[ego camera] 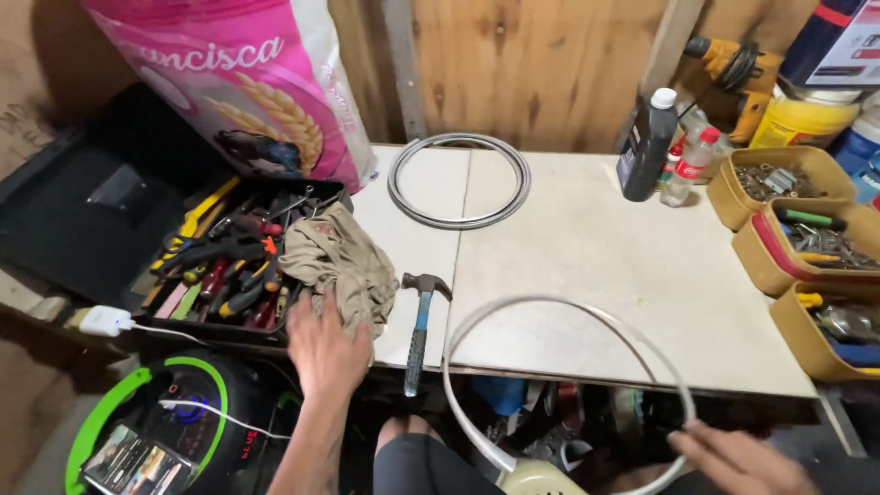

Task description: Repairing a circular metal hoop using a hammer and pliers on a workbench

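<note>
Two hands are in view. The left hand (pixel 327 353) lies flat, fingers spread, on one crumpled tan rag (pixel 339 261) at the near edge of the open toolbox (pixel 137 312), gripping nothing that can be seen. The right hand (pixel 733 458) is at the lower right, fingers curled around the near side of one white hoop (pixel 550 301); how tightly it closes cannot be told. The hoop arcs up from that hand over the front edge of the table (pixel 596 266) and back down between the knees.

One hammer (pixel 420 330) with a blue grip lies on the table just right of the left hand, apart from it, between rag and hoop. One grey ring (pixel 397 188) lies flat at the back of the table, well apart from both hands. Three tan trays (pixel 724 188) of small hardware stand along the right edge. One dark bottle (pixel 644 147) and two clear bottles (pixel 689 165) stand beside them. One pink sack (pixel 257 82) leans behind the toolbox, which holds many hand tools
</note>
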